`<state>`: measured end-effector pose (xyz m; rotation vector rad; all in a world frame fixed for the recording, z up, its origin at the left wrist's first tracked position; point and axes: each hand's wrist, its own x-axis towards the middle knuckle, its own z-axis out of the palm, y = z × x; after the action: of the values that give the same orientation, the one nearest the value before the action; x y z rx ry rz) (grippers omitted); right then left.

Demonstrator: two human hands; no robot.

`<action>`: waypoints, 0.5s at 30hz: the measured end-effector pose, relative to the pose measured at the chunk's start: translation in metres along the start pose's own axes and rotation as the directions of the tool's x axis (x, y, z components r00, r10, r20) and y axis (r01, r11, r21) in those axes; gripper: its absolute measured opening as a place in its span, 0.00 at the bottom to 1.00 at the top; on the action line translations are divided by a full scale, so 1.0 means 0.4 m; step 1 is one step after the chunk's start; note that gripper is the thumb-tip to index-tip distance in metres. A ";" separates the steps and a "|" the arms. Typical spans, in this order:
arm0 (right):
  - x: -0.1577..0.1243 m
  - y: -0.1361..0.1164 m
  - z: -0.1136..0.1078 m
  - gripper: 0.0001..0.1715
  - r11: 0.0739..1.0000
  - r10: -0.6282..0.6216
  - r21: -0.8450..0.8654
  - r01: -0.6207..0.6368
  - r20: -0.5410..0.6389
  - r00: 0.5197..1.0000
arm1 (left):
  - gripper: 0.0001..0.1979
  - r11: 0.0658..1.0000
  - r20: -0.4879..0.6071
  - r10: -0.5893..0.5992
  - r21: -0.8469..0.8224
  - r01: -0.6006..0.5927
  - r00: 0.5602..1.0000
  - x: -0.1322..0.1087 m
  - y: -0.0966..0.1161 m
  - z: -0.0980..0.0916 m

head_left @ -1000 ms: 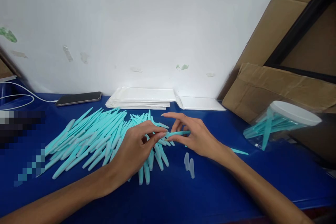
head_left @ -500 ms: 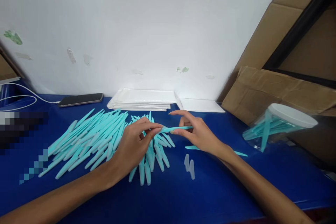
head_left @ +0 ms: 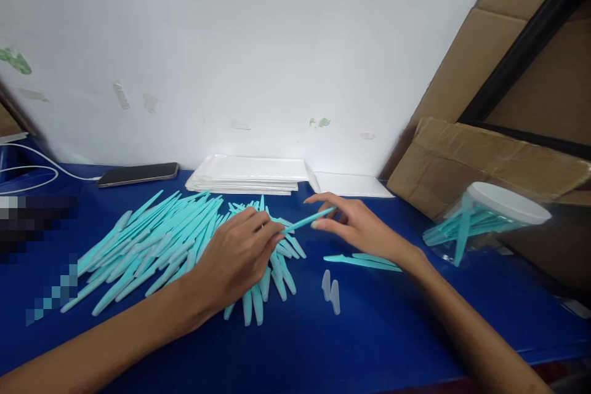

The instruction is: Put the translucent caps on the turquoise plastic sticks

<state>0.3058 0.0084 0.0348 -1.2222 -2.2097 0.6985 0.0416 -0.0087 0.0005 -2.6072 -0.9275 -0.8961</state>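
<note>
My left hand is closed on one end of a turquoise eyebrow razor, between thumb and fingers; the gripped end is hidden. The razor's free end slants up to the right. Around that end my right hand has its fingers apart, the index finger stretched out and the thumb just under the handle. Beneath and behind my left hand fans a small heap of capped razors. A larger pile of razors lies to its left. Below my right hand are two loose razors and two clear caps.
A clear tub with a white lid holds more razors at the right, before cardboard. White flat packets lie along the wall. A phone with a cable rests back left on the blue table.
The held razor has tilted, its free end now higher. My right thumb has slid toward that end and its fingers have loosened. My left hand has turned further over the other end.
</note>
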 end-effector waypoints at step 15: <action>-0.028 0.078 -0.070 0.26 0.980 0.194 -0.124 -0.158 0.387 0.901 | 0.17 0.917 0.089 -0.115 0.392 0.071 0.989 0.010 -0.005 -0.032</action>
<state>0.3479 0.0183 0.0329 -1.4436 -2.4990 1.0071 0.0366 -0.0106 0.0131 -2.3028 -1.1366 -0.5229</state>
